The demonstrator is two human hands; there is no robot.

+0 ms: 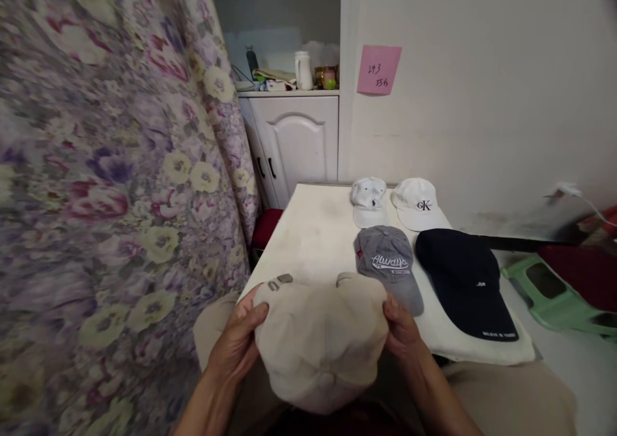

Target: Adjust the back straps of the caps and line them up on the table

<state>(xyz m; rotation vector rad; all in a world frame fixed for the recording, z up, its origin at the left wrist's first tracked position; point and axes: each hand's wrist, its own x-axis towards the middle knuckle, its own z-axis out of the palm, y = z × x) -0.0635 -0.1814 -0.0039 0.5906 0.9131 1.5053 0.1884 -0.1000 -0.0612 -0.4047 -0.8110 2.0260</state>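
Note:
A beige baseball cap [321, 339] is held up between my two hands, over the near edge of the table and my lap. My left hand [237, 333] grips its left edge, thumb on the outside, near the strap and metal buckle. On the other edge my right hand [402, 327] pinches the fabric. The cap's rear opening faces away from me. Just beyond my right hand lies a grey cap [385, 259] with "Always" lettering. To its right is a dark navy cap [457, 275]. A small white cap [370, 198] and a white "CK" cap [418, 199] sit behind these.
The caps lie on a cream-covered table [308, 230]. A floral curtain [120, 198] hangs close on the left. Behind stands a white cabinet [301, 140] with a jug [303, 69] on its shelf. A green stool [544, 294] is at the right; a pink note [379, 69] sticks to the wall.

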